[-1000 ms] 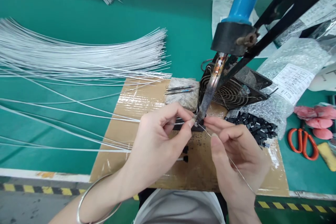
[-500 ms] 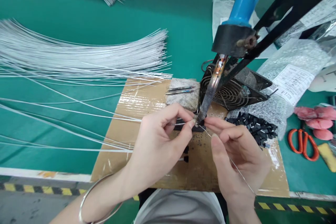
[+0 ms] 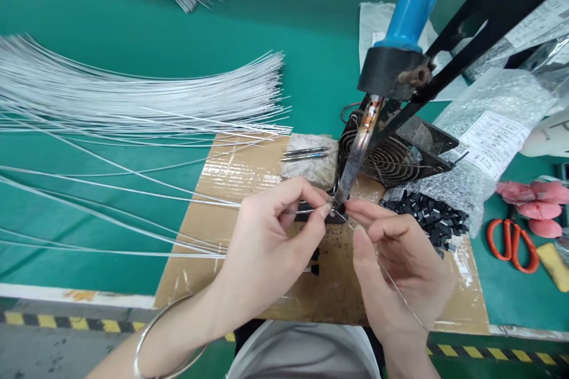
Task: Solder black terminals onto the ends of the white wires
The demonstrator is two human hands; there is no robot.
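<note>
My left hand (image 3: pixel 278 243) pinches a thin white cable (image 3: pixel 213 199) close to its end, under the tip of a soldering iron (image 3: pixel 355 160) held in a black stand. Thumb and forefinger meet right beside the hot tip and partly hide the cable end. On the other side of the tip, my right hand (image 3: pixel 402 266) has its fingers closed around a fine strand of solder wire (image 3: pixel 400 293). The wire runs from the tip through the fingers and down across the palm. Its fingertips nearly touch a small black block under the tip.
Bundles of white cables (image 3: pixel 146 92) lie at the left and top left. Behind the iron is a small fan (image 3: pixel 391 154). Black connector pieces (image 3: pixel 429 216) are heaped beside bubble wrap (image 3: pixel 471 172). Orange-handled scissors (image 3: pixel 511 243) lie at right. Brown cardboard (image 3: pixel 213 166) covers the front.
My right hand has shifted slightly left, and the solder wire has moved with it. My left hand stays nearly in place at the iron's tip.
</note>
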